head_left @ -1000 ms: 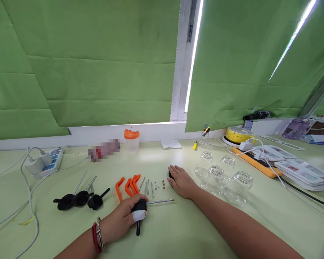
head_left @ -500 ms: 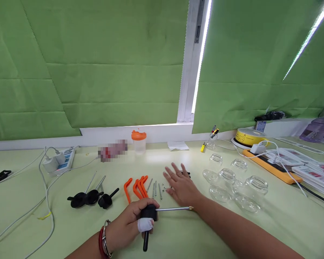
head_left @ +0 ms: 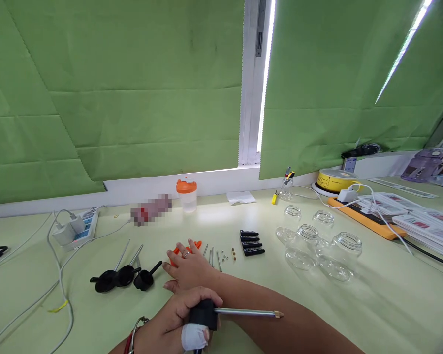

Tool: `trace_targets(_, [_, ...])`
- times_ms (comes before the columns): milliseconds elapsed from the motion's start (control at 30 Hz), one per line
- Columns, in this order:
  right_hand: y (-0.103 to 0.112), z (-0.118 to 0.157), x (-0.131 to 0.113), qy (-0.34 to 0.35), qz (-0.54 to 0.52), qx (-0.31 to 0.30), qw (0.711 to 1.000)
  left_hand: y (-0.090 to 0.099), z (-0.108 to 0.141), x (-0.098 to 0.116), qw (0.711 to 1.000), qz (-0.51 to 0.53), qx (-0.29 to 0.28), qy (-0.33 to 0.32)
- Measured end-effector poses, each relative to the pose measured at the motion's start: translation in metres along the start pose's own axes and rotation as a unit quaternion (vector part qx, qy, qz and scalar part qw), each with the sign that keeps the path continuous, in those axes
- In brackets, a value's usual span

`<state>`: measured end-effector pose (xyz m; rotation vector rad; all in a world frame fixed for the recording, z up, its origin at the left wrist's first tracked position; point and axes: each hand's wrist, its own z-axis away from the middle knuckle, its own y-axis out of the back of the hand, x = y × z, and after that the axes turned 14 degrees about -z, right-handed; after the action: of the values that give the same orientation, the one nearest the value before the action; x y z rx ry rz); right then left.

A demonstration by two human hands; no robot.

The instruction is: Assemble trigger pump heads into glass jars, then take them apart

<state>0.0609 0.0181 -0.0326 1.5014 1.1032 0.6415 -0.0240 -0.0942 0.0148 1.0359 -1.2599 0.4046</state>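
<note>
At bottom centre, the left hand (head_left: 166, 327) has its grip closed round the black part (head_left: 206, 315), whose rod (head_left: 247, 312) overlaps the right forearm (head_left: 280, 307) and could be jolted if the right hand (head_left: 194, 270), fingers spread over the orange handles (head_left: 198, 244), lifted carelessly.

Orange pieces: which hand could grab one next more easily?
Probably the right hand: it's over the orange pieces, fingers spread, while the left hand holds the black part with its metal rod.
</note>
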Motion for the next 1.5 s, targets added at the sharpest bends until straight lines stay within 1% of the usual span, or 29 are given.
trace_targets(167, [-0.002, 0.015, 0.01, -0.041, -0.023, 0.003, 0.999, -0.001, -0.001, -0.009, 1.0, 0.002, -0.012, 0.022])
trace_targets(300, [-0.002, 0.028, 0.018, -0.05, -0.032, 0.005, 0.998, -0.001, -0.002, -0.014, 0.999, 0.001, -0.023, 0.03])
trace_targets(400, [0.001, 0.036, 0.02, -0.05, -0.033, -0.008, 0.998, -0.001, -0.003, -0.013, 0.999, -0.022, -0.015, 0.029])
trace_targets(500, [0.012, 0.048, 0.021, -0.042, -0.037, -0.02, 0.998, 0.0, -0.005, -0.011, 0.999, -0.024, -0.017, 0.022])
trace_targets(600, [0.028, 0.062, 0.021, -0.033, -0.061, -0.027, 0.997, 0.0, -0.006, -0.012, 0.999, 0.01, -0.036, 0.016])
trace_targets(700, [0.042, 0.073, 0.024, -0.036, -0.082, -0.03, 0.996, -0.001, -0.006, -0.015, 0.998, 0.035, -0.043, 0.023])
trace_targets(767, [0.046, 0.078, 0.026, -0.041, -0.091, -0.03, 0.995, -0.001, -0.006, -0.017, 0.998, 0.041, -0.04, 0.03])
trace_targets(1033, [0.045, 0.074, 0.044, -0.042, -0.101, -0.042, 0.993, -0.002, -0.008, -0.012, 0.996, 0.072, -0.039, 0.029])
trace_targets(1267, [0.04, 0.069, 0.059, -0.05, -0.093, -0.035, 0.994, -0.002, -0.009, -0.015, 0.996, 0.076, -0.044, 0.031])
trace_targets(1500, [0.035, 0.062, 0.078, -0.066, -0.065, -0.023, 0.995, -0.004, -0.009, -0.008, 0.994, 0.099, -0.048, 0.021])
